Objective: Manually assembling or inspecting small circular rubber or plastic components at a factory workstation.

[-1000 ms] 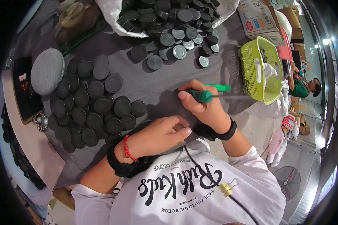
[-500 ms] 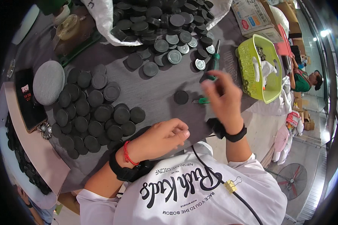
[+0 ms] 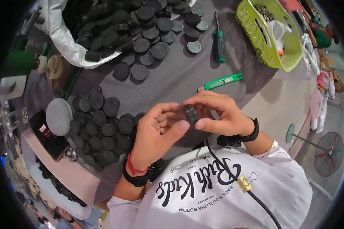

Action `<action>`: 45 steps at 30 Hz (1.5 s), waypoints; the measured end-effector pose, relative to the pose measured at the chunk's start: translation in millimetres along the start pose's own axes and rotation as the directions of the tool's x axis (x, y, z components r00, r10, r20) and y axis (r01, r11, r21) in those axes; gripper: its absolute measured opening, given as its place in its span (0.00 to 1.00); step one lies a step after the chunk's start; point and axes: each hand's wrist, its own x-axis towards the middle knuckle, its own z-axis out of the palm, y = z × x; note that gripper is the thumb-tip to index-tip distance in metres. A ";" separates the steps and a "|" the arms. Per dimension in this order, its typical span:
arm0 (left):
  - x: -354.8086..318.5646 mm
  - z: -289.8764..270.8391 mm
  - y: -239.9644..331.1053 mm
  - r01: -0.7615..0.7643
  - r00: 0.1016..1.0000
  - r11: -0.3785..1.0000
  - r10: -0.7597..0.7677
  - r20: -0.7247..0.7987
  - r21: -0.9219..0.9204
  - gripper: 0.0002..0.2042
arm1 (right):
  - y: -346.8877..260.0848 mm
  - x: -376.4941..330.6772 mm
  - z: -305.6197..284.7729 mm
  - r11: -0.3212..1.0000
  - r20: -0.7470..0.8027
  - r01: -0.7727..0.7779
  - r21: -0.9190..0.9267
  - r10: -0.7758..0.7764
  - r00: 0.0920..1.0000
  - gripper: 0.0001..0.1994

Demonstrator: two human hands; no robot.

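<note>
A small black round disc is held on edge between my hands, just above the near part of the table. My right hand pinches it with thumb and fingers. My left hand curls around its left side, with thumb and fingertips at the rim; its exact contact is partly hidden. Just beyond my right hand lies a green utility knife. A heap of black discs lies to the left of my left hand. Farther off, more discs spill from a white sack.
A green-handled screwdriver lies beyond the knife. At the right stands a lime-green basket with things inside. On the left are a grey rounded object, a phone and a pink-rimmed bin. A fan stands off the table.
The lone disc that lay on the table is now between my hands. My right hand has come back from over the knife to meet my left. The view has shifted.
</note>
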 end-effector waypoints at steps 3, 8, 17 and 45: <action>0.4 0.5 2.3 -0.014 1.000 1.000 0.014 0.004 0.026 0.19 | 7.1 -1.1 1.6 0.993 -0.001 0.097 -0.060 -0.098 0.995 0.22; 0.1 3.2 4.9 -0.047 0.998 0.995 0.050 -0.027 0.089 0.16 | 9.4 -2.0 -2.3 0.992 0.030 0.111 -0.060 -0.109 0.994 0.23; -2.6 -2.5 4.9 -0.041 0.993 0.992 0.053 -0.107 0.116 0.16 | 12.4 -1.7 3.1 0.984 -0.024 -0.051 -0.170 0.047 0.999 0.33; -1.3 5.1 -5.3 -0.186 0.982 0.972 0.182 -0.043 -0.146 0.17 | 12.6 7.1 33.3 0.818 -0.275 0.210 -0.535 -0.404 0.873 0.19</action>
